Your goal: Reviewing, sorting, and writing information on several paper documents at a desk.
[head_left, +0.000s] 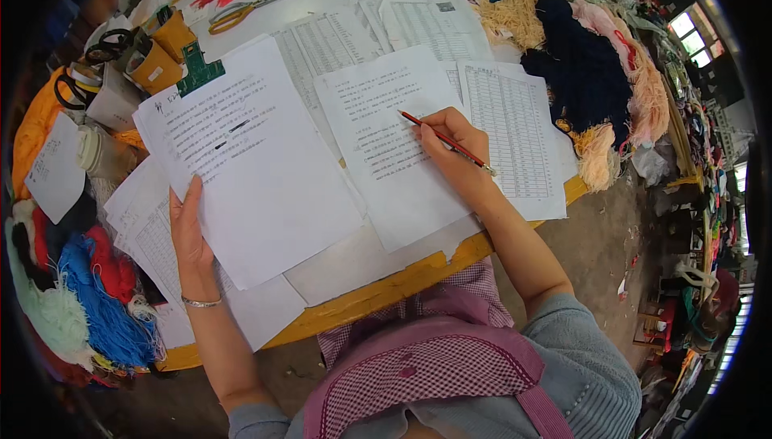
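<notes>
now the right hand (454, 145) sits mid-frame, fingers closed around a red pencil (446, 141) whose tip rests on a printed sheet (386, 141). left hand (189, 230), lower left of the frame, lies flat with fingers spread narrow on another sheet (257, 174) on the surface (378, 294).

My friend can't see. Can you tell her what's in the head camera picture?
A person's right hand holds a red pencil over a sheet of paper, while the left hand lies flat on another sheet. More papers cover the round yellow table, with scissors and piles of colourful yarn around the edges.
</notes>
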